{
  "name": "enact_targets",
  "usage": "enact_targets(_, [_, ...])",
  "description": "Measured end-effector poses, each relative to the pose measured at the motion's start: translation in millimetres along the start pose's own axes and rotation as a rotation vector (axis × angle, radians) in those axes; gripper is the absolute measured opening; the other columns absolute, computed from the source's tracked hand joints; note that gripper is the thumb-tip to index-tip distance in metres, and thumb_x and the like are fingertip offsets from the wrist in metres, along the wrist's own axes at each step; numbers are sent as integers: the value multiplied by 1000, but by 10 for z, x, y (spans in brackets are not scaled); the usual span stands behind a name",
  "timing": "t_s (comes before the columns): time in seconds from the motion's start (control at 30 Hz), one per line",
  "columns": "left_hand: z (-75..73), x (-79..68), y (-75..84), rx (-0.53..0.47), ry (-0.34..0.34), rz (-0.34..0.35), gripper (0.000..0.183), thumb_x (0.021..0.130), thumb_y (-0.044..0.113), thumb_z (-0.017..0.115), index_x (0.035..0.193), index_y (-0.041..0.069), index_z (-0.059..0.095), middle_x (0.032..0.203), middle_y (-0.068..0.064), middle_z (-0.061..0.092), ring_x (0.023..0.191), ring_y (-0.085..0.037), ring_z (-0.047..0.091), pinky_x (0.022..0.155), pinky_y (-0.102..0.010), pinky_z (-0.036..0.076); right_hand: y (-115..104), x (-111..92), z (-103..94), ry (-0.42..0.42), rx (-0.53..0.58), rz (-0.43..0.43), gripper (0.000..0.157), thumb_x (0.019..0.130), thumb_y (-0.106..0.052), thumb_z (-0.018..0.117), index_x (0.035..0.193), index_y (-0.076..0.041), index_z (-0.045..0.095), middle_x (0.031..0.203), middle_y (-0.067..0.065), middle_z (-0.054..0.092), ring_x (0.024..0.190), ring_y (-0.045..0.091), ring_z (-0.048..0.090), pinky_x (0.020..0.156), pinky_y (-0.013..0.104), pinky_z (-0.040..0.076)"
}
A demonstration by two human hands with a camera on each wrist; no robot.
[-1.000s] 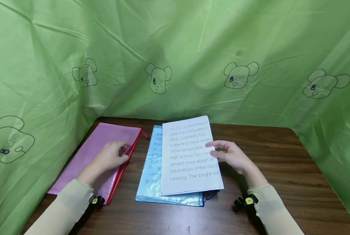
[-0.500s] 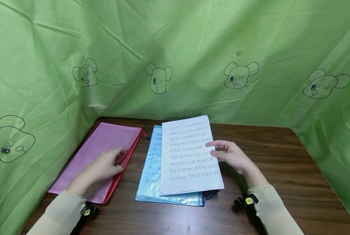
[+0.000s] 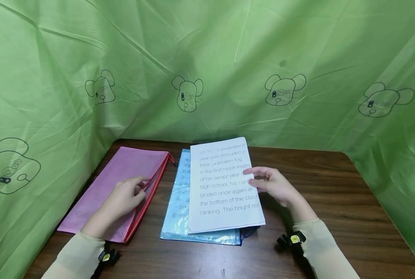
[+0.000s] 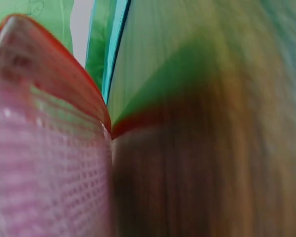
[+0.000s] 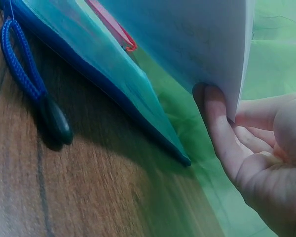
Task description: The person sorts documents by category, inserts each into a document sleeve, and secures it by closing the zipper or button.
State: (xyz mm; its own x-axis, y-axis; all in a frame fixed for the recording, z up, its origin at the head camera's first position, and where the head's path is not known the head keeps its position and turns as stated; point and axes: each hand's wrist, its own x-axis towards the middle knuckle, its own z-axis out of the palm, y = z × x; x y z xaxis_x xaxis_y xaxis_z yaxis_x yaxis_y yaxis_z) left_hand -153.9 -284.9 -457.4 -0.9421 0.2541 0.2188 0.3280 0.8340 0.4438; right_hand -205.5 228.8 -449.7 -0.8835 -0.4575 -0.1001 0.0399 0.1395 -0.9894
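Note:
On the left lies a pink mesh zip pouch (image 3: 106, 186) with a red zipper edge, its right side parted. My left hand (image 3: 121, 197) is over that side, thumb and fingers pinching the upper lip of the opening; the left wrist view shows the pink mesh (image 4: 64, 168) raised beside the table but no fingers. A sheaf of printed white paper (image 3: 221, 193) slants over a blue zip pouch (image 3: 179, 201). My right hand (image 3: 273, 184) pinches the paper's right edge between thumb and fingers, and in the right wrist view the paper (image 5: 207, 44) stands above the blue pouch.
A brown wood-grain table (image 3: 319, 201) carries everything. Green fabric (image 3: 228, 50) with bear outlines surrounds it at the back and sides. A blue cord pull (image 5: 22, 59) hangs from the blue pouch's zipper, and a red pull (image 3: 172, 159) sits at the pink pouch's far corner.
My left hand has drawn back left along the pink pouch, and its opening now gapes wider. The paper has shifted very slightly left; my right hand keeps its grip.

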Motion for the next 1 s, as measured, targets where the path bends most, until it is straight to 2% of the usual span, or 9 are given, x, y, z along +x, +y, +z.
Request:
enact_targets(0.23, [-1,84,121,13,35,-43,50,86,1,72,135,3,72,99,-10,76,82,-20,72,74,-50,60,-9,12,109,-32,23,-2,40,105,-3,70,144,3,64,134,24,72,106,31,79,89,46,65])
enact_targets(0.47, [-60,252,419,18,89,-58,52,84,4,71,136,3,72,90,-5,72,77,-17,65,72,-46,55,-21,55,293,-48,51,-4,40,105,-5,71,144,3,65,132,24,74,105,30,80,89,44,65])
enact_targets(0.67, [-30,308,631,2,112,-47,46,86,3,70,132,3,74,91,-6,71,76,-18,63,70,-42,53,-57,62,431,-52,55,8,37,107,-8,69,144,-2,67,130,20,76,107,32,79,91,43,64])
enact_targets(0.8, [35,319,655,3,117,-38,44,86,4,70,129,2,75,90,-6,70,75,-17,62,70,-42,53,-74,55,440,-52,58,10,36,107,-8,68,143,-3,67,130,19,75,108,32,78,92,43,64])
enact_targets(1.0, [105,326,621,9,140,-22,43,84,2,69,127,1,75,87,-5,70,73,-17,61,68,-42,53,-96,22,296,-20,89,2,36,107,-6,66,142,0,67,131,21,74,105,30,78,86,42,65])
